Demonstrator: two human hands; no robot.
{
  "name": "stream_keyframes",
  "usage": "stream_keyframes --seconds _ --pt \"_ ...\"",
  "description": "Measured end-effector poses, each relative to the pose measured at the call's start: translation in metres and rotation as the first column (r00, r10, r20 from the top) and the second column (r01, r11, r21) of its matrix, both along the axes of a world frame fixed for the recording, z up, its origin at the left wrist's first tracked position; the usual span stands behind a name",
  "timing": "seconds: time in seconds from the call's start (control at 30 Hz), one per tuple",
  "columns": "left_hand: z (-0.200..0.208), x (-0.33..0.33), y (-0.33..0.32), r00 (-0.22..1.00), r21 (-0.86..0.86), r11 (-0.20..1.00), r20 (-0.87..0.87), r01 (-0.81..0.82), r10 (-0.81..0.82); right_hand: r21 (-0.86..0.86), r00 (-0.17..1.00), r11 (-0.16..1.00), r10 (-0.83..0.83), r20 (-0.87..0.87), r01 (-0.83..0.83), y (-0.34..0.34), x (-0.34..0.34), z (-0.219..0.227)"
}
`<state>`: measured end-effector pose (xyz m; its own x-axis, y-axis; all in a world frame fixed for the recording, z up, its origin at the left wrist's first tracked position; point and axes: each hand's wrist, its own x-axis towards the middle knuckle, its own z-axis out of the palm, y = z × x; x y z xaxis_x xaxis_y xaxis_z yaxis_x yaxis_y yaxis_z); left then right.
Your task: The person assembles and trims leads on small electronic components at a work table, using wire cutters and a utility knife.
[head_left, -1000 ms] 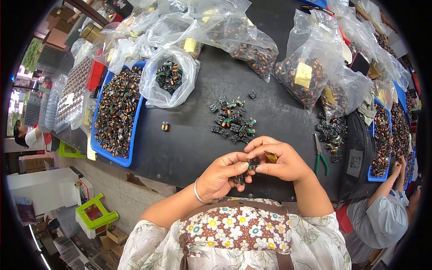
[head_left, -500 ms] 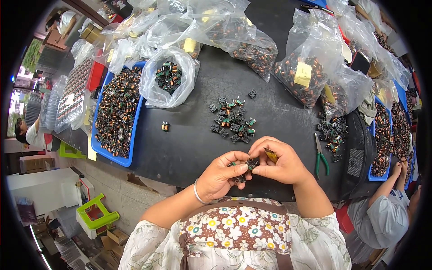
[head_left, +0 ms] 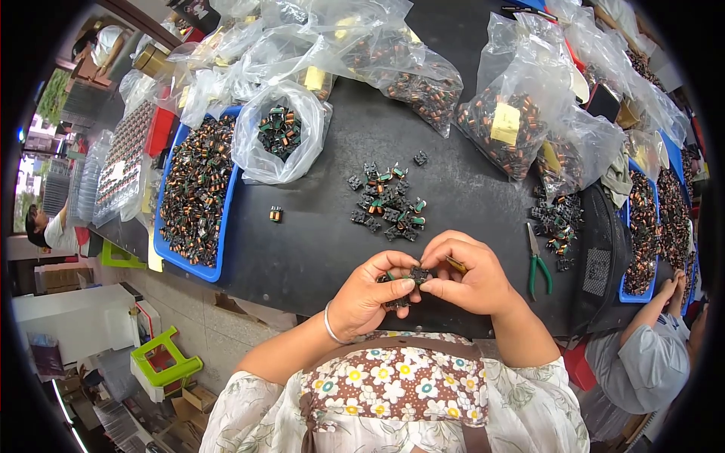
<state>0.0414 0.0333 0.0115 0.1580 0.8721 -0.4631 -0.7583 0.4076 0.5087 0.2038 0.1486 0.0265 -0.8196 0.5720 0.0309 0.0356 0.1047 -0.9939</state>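
Observation:
Close to the near table edge, my left hand point(head_left: 364, 293) is closed around a few small black-based coil parts, some showing green. Its thumb and fingertips meet my right hand point(head_left: 477, 278) at a black coil part point(head_left: 418, 276), which both hands pinch. A small brownish-yellow piece point(head_left: 456, 264), its kind unclear, is tucked among the right hand's fingers. Just beyond the hands lies a loose pile of black, green and copper coil parts point(head_left: 389, 204). One coil part with two copper windings point(head_left: 276, 214) sits alone to the left.
An open plastic bag of coil parts point(head_left: 321, 143) stands beside a full blue tray point(head_left: 225, 219). Filled bags point(head_left: 502, 124) line the table's back. Green-handled pliers point(head_left: 542, 278) and a second pile point(head_left: 557, 219) lie at right. A co-worker point(head_left: 642, 362) works beyond them.
The brownish-yellow piece in my right hand has turned and shows less of its face. My fingers have shifted slightly on the black part; both hands stay nearly in place.

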Motion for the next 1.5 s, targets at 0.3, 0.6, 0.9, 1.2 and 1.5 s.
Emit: stream_keyframes --seconds 0.3,0.6,0.9,1.2,1.5 --pt "0.000 -0.005 0.000 1.000 -0.019 1.000 0.028 0.001 -0.001 0.014 1.000 1.000 -0.006 -0.015 0.006 0.000 -0.006 0.004" --pt "0.037 -0.088 0.017 0.971 0.093 0.973 -0.098 -0.210 0.219 -0.163 0.991 0.981 -0.090 0.096 0.104 -0.005 0.001 -0.001" --pt "0.071 -0.175 0.097 0.208 0.458 0.868 -0.846 -0.190 0.491 -0.141 0.987 0.980 -0.129 0.091 0.141 0.002 -0.003 0.003" --pt "0.055 -0.081 0.049 0.432 0.318 0.927 -0.877 0.200 0.208 -0.116 0.995 0.988 -0.102 -0.014 0.100 0.008 0.011 -0.007" --pt "0.002 -0.001 0.005 0.991 0.098 0.987 -0.058 0.125 -0.120 0.418 0.992 0.908 -0.084 0.098 0.036 -0.005 0.013 0.016"
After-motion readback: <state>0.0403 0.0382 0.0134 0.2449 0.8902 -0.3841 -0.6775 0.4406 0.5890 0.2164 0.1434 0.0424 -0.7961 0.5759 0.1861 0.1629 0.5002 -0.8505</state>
